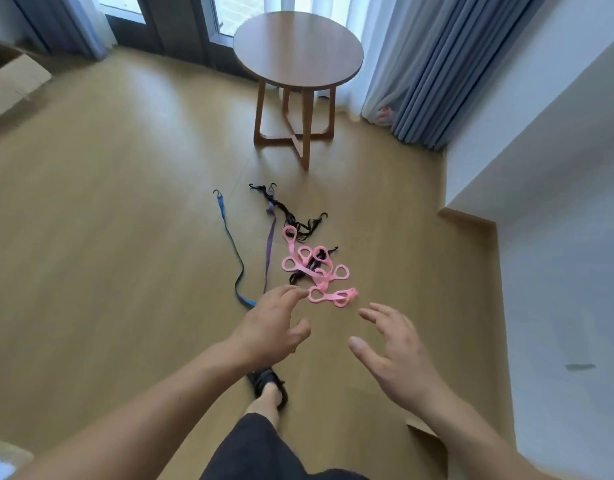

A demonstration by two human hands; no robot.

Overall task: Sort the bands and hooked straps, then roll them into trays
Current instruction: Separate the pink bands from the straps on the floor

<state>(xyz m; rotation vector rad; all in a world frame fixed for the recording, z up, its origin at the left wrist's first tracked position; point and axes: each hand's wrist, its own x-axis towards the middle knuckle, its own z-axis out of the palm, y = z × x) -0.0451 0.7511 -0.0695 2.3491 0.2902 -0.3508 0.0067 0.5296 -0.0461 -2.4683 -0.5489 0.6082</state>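
Pink bands (pixel 317 271) just beyond left hand (pixel 269 323) fingertips (pixel 298 292).

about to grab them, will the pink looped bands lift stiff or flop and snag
Probably floppy: the pink looped bands lie bent and draped over each other, so they should sag when lifted. Likely to snag: they overlap the black hooked straps, which may drag along. They look thin, so probably light.

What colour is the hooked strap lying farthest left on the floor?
Blue, with a dark hook at its far end; the blue strap shows clearly in the head view.
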